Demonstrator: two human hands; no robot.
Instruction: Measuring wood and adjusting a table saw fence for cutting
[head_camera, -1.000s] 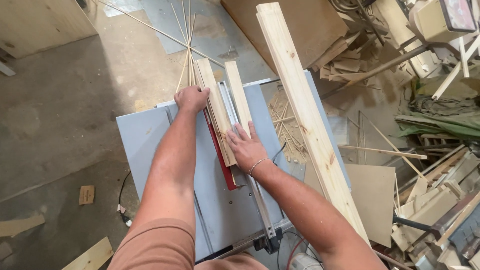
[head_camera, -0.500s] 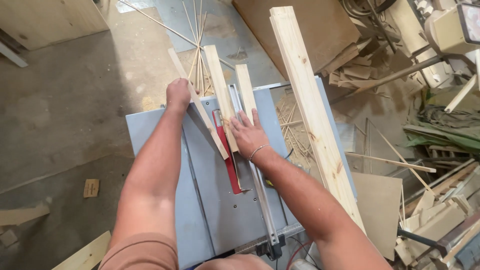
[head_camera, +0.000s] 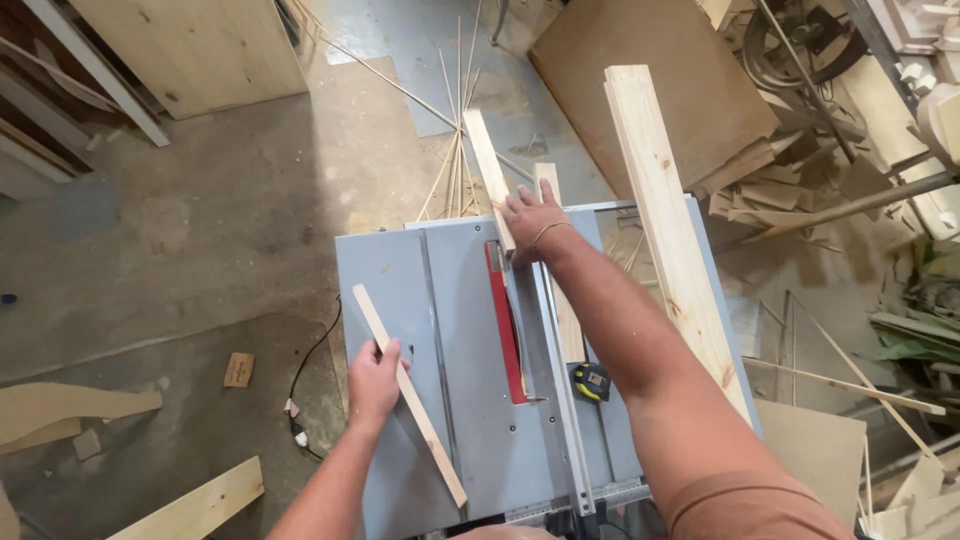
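I look down on a grey table saw (head_camera: 460, 300) with a red blade insert (head_camera: 506, 325). My left hand (head_camera: 372, 380) grips a thin cut-off wood strip (head_camera: 410, 395) lying diagonally over the left part of the saw top. My right hand (head_camera: 533, 218) reaches to the far edge of the table and presses on a narrow pale board (head_camera: 490, 175) that sticks out past the back of the saw, beside the metal fence (head_camera: 558, 390). A second narrow piece (head_camera: 563, 315) lies right of the fence.
A long wide plank (head_camera: 668, 230) rests along the saw's right side. A yellow and black tape measure (head_camera: 592, 380) sits on the saw top. Thin slivers fan out on the floor behind. Offcuts, boards and a black cable (head_camera: 305, 385) litter the floor around.
My left hand has pulled the thin strip back and to the left, away from the blade. My right hand has moved forward with the narrow board to the saw's far edge.
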